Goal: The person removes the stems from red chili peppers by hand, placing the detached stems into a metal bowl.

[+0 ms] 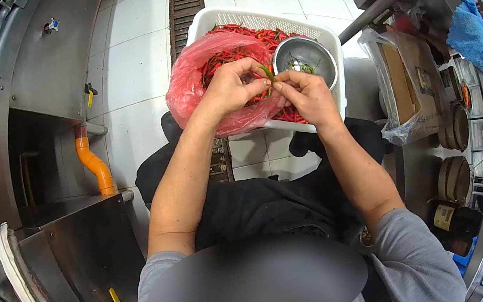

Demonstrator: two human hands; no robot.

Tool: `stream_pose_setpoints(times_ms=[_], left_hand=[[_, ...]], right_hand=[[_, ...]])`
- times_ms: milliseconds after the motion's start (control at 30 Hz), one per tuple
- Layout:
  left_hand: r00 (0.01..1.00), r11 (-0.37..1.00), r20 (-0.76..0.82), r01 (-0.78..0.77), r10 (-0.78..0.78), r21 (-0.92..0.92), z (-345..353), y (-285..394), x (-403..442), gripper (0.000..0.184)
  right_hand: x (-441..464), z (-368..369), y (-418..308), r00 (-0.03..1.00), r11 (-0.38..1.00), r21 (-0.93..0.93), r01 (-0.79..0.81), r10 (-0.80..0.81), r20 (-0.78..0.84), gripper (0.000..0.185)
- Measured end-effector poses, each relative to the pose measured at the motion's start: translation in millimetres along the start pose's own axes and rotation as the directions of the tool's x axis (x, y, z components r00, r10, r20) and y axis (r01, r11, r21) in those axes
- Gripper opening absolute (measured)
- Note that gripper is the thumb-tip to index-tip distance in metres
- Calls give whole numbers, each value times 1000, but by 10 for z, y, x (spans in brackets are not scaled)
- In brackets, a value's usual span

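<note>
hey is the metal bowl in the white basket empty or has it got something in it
Not empty, not full: thin green pieces lie inside the metal bowl, with bare metal showing around them.

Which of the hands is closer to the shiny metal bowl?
Right: the right hand is at the metal bowl's near side, overlapping its rim in view; the left hand is farther left, over the pink bag.
</note>
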State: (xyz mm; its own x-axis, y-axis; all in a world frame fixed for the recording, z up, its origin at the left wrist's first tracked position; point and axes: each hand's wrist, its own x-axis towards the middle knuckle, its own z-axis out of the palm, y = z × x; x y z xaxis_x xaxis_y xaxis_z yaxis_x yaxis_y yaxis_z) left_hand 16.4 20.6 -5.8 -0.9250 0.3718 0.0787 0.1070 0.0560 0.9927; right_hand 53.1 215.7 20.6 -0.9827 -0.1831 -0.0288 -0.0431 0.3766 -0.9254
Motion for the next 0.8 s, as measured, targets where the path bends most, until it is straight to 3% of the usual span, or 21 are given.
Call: stream_pose_setpoints(times_ms=[233,400,533,600,667,700,733,800], left_hand=[[999,982,38,24,-17,-188,6,31,0,17],[993,897,26,118,-118,-426,-27,84,11,19],[986,804,49,161,-162,-572,-34,127,4,22],[973,649,148,228,-177,-726,-66,72,13,25],[958,609,198,284,-206,-740,-90,64,-3,25],[940,567,251,341,-234,-750,-95,68,-12,24],[941,567,248,338,-231,-752,-84,70,-14,24],[922,620,255,385,-292,-684,-33,55,-12,24]], right_hand=[[-15,-13,4,996,976,205,-75,64,57,20],[-31,-2,-75,994,988,129,-88,80,70,19],[-52,40,-131,999,976,216,-34,35,1,16],[-86,37,-208,998,995,84,48,-51,24,15],[-111,42,-247,995,995,28,91,-92,30,14],[-122,44,-262,972,967,-97,236,-233,42,14],[-137,47,-281,928,902,-218,373,-366,73,14],[-188,73,-313,923,897,-218,385,-367,118,14]])
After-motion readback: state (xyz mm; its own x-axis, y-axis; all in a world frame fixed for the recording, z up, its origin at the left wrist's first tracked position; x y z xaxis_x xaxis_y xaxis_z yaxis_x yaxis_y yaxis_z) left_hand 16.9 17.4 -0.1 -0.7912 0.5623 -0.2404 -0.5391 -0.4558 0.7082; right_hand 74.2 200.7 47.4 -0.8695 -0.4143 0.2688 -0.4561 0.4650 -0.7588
